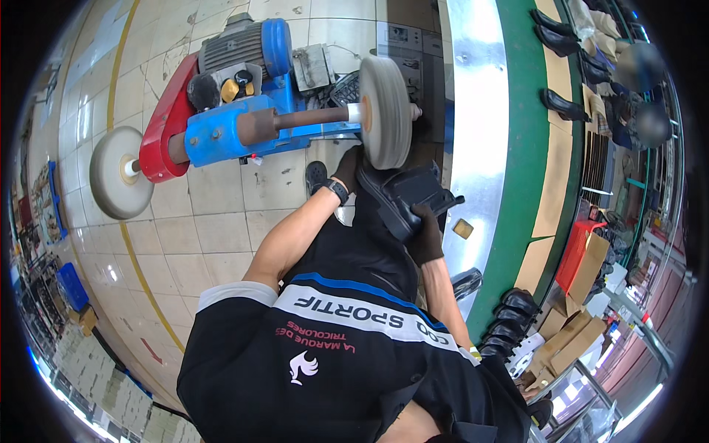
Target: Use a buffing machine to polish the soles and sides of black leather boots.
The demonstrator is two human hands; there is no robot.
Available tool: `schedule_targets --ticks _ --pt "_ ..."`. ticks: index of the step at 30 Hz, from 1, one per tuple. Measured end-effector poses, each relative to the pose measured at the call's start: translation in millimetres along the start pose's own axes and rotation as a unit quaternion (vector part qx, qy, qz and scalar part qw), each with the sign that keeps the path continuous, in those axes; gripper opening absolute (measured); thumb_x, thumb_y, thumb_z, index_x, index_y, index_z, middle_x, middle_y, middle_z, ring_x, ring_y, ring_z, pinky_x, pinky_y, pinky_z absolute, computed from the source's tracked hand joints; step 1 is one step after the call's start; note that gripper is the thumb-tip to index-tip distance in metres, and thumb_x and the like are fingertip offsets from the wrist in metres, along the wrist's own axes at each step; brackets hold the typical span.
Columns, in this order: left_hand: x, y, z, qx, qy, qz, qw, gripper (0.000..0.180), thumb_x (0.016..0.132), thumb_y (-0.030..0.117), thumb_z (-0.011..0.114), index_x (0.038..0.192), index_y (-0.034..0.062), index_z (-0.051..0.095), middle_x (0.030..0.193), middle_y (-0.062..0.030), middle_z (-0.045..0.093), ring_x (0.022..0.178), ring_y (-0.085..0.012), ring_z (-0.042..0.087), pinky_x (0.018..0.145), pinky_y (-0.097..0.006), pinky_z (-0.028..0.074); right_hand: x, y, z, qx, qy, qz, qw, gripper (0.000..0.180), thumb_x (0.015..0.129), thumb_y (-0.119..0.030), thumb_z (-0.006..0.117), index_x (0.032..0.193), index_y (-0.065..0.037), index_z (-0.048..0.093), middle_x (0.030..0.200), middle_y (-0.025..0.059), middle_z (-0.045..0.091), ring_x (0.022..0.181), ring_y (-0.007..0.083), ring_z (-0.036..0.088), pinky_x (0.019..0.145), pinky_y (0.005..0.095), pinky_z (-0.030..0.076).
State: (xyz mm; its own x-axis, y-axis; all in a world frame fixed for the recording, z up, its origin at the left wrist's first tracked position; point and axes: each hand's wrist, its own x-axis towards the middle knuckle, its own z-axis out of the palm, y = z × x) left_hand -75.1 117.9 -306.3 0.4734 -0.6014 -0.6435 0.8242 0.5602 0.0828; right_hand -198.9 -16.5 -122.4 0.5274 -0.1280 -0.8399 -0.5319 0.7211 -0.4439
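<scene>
A black shoe (408, 196) is pressed against the underside of a grey buffing wheel (384, 111). My left hand (347, 171), in a dark glove with a black wristband, grips the shoe's left end right under the wheel. My right hand (427, 238), also in a dark glove, holds the shoe from below on its right side. The wheel sits on a shaft of a blue and red polishing machine (229, 129). A second pale wheel (118, 173) is on the machine's other end, at the left.
A grey motor (240, 46) tops the machine. A metal and green conveyor (521, 148) runs along the right with black shoes (563, 105) on it. More black shoes (511, 316) and cardboard boxes (583, 258) stand lower right. Other people (641, 88) work far right. Tiled floor (214, 221) lies below.
</scene>
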Motion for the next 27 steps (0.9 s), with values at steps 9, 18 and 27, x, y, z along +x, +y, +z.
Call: schedule_targets --ticks 9,18,27 --pt "-80.4 61.2 37.2 0.759 0.251 0.465 0.380 0.024 0.082 0.022 0.050 0.075 0.0006 0.059 0.071 -0.0148 0.059 0.065 -0.0282 0.057 0.057 -0.036 0.044 49.8 2.0 11.8 0.026 -0.060 0.022 0.998 0.043 0.086 -0.043 0.042 0.115 -0.012 0.048 0.111 0.0105 0.055 0.103 0.0292 0.052 0.080 0.0535 0.046" --pt "-97.6 60.2 180.6 0.779 -0.019 0.537 0.324 0.019 0.077 0.017 0.056 0.062 0.0054 0.060 0.059 -0.0118 0.054 0.057 -0.0286 0.056 0.052 -0.039 0.045 18.4 52.0 29.7 -0.039 -0.159 -0.030 0.986 0.043 0.071 -0.018 0.068 0.110 -0.010 0.051 0.102 0.0087 0.058 0.095 0.0242 0.057 0.079 0.0417 0.049" --pt "-43.8 18.7 226.0 0.810 -0.428 0.319 0.243 0.007 0.066 0.019 0.061 0.062 0.0129 0.060 0.063 -0.0061 0.056 0.063 -0.0249 0.057 0.049 -0.036 0.045 18.5 27.8 84.3 -0.569 -0.040 -0.438 0.695 0.049 0.069 -0.034 0.072 0.106 -0.007 0.054 0.105 0.0078 0.058 0.099 0.0197 0.054 0.091 0.0312 0.040"
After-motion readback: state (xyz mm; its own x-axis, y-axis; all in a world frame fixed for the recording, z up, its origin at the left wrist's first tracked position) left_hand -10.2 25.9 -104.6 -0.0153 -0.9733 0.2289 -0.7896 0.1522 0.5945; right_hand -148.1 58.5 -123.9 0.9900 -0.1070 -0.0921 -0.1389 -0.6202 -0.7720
